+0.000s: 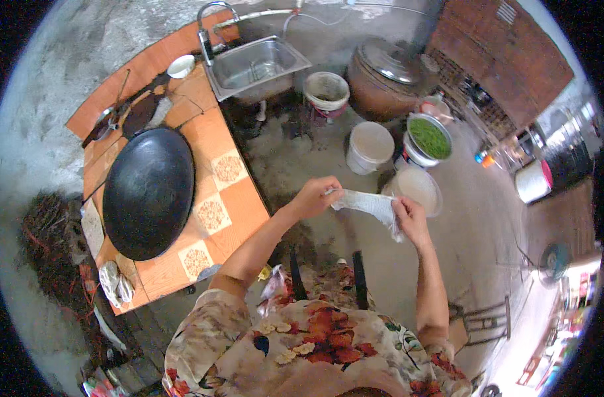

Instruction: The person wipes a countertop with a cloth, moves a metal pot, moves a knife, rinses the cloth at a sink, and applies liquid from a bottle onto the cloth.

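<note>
A thin whitish cloth (366,204), mesh-like in texture, is stretched between my two hands in front of my body. My left hand (320,197) pinches one end of it with closed fingers. At the other end my right hand (410,219) grips it, and a loose part hangs below those fingers. Just beyond my right hand, on the floor, stands a wide basin (418,188) with something pale in it. A white bucket (370,147) is behind the cloth, apart from it.
On the left a tiled stove counter (234,198) carries a big dark wok (148,192). Further back are a steel sink (256,65), a grey bucket (326,91) and a large lidded vat (386,73). Chopped greens fill a bowl (430,137). A chair (487,321) stands at right.
</note>
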`<state>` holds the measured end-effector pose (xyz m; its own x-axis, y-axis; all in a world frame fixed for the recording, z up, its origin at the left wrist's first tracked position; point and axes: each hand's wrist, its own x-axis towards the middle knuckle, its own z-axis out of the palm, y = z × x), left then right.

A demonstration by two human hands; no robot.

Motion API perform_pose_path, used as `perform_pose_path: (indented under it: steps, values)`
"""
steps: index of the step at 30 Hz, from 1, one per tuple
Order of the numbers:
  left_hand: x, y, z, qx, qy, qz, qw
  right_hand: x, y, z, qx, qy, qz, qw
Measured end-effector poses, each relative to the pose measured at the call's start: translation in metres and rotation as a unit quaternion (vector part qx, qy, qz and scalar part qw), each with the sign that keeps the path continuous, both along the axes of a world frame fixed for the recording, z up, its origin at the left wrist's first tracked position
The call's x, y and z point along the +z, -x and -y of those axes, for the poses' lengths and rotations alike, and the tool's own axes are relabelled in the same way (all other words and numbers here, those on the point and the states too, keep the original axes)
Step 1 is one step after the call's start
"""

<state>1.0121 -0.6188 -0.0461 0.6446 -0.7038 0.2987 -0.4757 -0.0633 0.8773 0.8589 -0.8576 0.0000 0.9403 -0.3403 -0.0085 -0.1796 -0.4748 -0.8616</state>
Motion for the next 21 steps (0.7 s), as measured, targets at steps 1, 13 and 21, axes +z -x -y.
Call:
perform_pose_path:
  steps: [1,13,21]
  values:
    - [0.011,-0.017,0.001,0.011,-0.04,-0.04,0.998,0.003,-0.033,0.014,0.024,0.008,0.007,1.0]
    - [0.039,-0.292,-0.056,0.009,0.664,-0.402,0.631,0.091,-0.44,-0.068,0.404,-0.397,-0.047,0.823]
    - [0.085,-0.406,-0.024,0.085,0.66,-0.46,0.588,0.085,-0.662,-0.076,0.363,-0.395,-0.059,0.842]
